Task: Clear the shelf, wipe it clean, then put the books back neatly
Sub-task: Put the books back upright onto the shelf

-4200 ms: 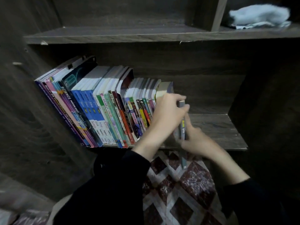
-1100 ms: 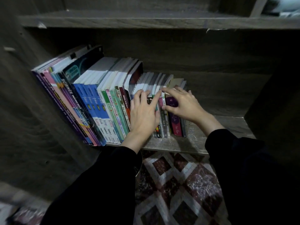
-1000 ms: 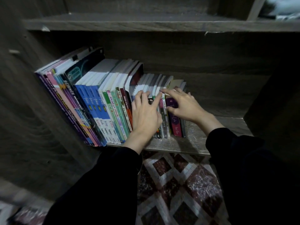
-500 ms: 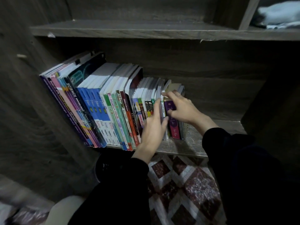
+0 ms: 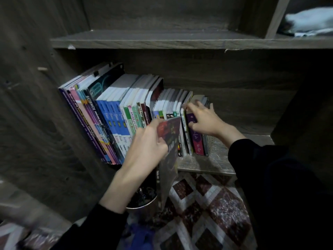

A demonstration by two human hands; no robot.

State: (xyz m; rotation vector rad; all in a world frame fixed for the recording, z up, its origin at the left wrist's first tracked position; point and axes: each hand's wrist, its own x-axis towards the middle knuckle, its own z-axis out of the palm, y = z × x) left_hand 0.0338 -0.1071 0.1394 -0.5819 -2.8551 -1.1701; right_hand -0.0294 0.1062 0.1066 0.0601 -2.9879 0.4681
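A row of upright books (image 5: 115,121) fills the left half of the wooden shelf (image 5: 216,163), leaning against the left wall. My left hand (image 5: 146,147) grips a thin dark book with a red cover (image 5: 170,152), drawn forward out of the row and hanging past the shelf's front edge. My right hand (image 5: 203,119) rests on the last books at the row's right end, fingers over their tops and thumb against a purple spine (image 5: 195,136).
A pale cloth (image 5: 310,21) lies on the upper shelf (image 5: 162,40) at the far right. A round metal cup (image 5: 142,199) with dark contents stands on the patterned tiled floor (image 5: 207,204) below my left wrist. The shelf's right half is bare wood.
My left hand has pulled a thin dark book out of the middle of the row toward me. My right hand stays on the end books, holding them upright.
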